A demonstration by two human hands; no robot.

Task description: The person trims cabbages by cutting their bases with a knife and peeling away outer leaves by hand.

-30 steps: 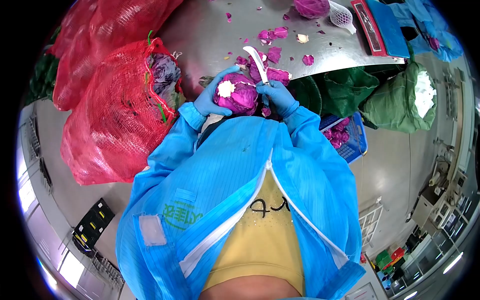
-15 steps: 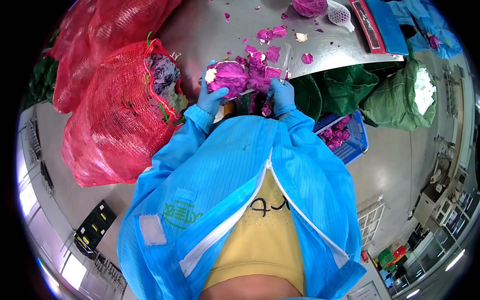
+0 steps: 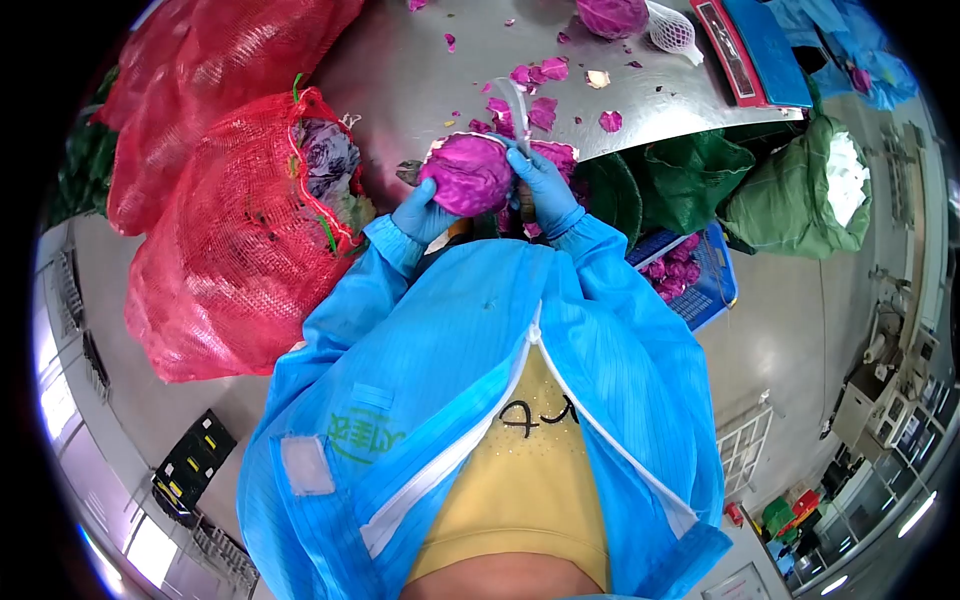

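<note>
Blue-gloved left grip [image 3: 424, 213]: cupping round purple cabbage [image 3: 466, 176] from its 8 o'clock.
Blue-gloved right grip [image 3: 545, 184]: wrapped around curved, pale-bladed knife [image 3: 518, 108], at 3 o'clock.
Cabbage: between both hands; red mesh sack [image 3: 230, 250] at its 9 o'clock.

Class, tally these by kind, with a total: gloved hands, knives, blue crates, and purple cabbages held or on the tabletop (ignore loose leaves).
Gloved hands: 2 (left hand, right hand)
Knife: 1
Blue crate: 1
Purple cabbages: 2 (held cabbage, tabletop cabbage)
Total: 6
</note>
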